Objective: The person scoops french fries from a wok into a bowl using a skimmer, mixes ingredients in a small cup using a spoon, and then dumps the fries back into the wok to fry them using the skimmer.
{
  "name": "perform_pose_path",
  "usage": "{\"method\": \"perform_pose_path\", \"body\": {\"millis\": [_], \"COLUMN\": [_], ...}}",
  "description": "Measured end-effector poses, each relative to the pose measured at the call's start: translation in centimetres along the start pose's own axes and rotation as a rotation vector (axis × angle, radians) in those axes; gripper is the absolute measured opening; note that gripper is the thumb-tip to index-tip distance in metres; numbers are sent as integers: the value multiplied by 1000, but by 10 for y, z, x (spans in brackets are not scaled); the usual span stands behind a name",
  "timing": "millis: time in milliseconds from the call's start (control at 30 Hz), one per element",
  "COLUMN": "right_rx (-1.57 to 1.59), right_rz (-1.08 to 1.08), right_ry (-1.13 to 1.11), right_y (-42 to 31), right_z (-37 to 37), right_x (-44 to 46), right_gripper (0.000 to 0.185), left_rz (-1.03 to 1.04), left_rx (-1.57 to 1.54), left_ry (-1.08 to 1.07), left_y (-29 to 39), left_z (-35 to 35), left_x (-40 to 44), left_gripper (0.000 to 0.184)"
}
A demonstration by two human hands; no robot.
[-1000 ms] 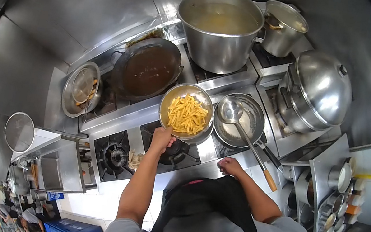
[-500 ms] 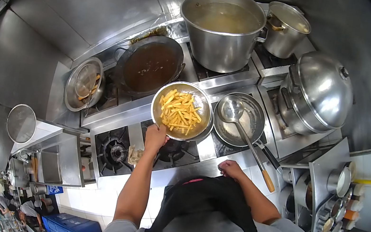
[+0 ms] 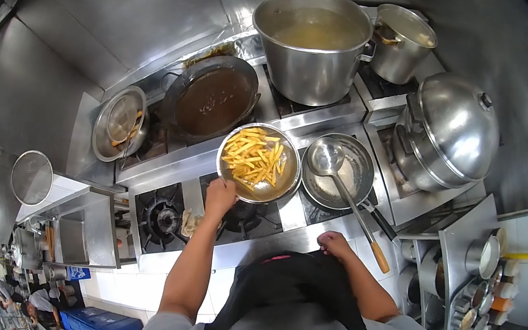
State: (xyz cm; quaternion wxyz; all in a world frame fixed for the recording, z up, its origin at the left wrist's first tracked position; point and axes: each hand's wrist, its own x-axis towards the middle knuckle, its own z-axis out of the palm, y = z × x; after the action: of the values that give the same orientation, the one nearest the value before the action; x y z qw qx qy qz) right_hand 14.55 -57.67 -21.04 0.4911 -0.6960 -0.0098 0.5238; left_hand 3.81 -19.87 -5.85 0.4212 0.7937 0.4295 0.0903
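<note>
My left hand (image 3: 221, 195) grips the near left rim of a steel bowl (image 3: 285, 185) above the stove. Yellow fries (image 3: 253, 157) lie heaped toward the bowl's left side. My right hand (image 3: 334, 244) is curled closed near the stove's front edge, in front of my apron; whether it holds anything is too small to tell. Right of the bowl, a frying pan (image 3: 364, 159) stands on a burner, with a large ladle (image 3: 327, 157) resting in it and its wooden handle pointing toward me. Behind the bowl to the left sits a dark wok (image 3: 214, 97) of brown liquid.
A tall stockpot (image 3: 309, 69), a smaller pot (image 3: 401, 52) and a domed steamer (image 3: 455, 129) stand at the back and right. At the left are a steel basin with a strainer (image 3: 122, 120), a bare burner (image 3: 164, 216) and a cloth (image 3: 189, 223).
The bowl and my left hand have shifted slightly left, and the fries have moved toward the bowl's upper left. My right hand stays near the stove's edge.
</note>
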Motion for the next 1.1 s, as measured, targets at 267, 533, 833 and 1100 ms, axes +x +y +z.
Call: {"method": "perform_pose_path", "body": {"millis": [267, 533, 833, 1100], "right_rx": [-74, -52, -78, -40], "right_rz": [14, 9, 36, 50], "right_ry": [-31, -1, 2, 0], "right_y": [10, 10, 17, 21], "right_z": [-4, -11, -11, -11], "right_x": [2, 2, -2, -3], "right_gripper": [13, 13, 12, 13], "left_rz": [-346, -142, -164, -382], "left_rx": [-405, -155, -189, -414], "left_ry": [-233, -175, -57, -262], "left_y": [-5, -16, 28, -12], "left_z": [25, 10, -10, 31], "left_x": [-4, 0, -10, 10], "left_gripper": [31, 32, 30, 30]}}
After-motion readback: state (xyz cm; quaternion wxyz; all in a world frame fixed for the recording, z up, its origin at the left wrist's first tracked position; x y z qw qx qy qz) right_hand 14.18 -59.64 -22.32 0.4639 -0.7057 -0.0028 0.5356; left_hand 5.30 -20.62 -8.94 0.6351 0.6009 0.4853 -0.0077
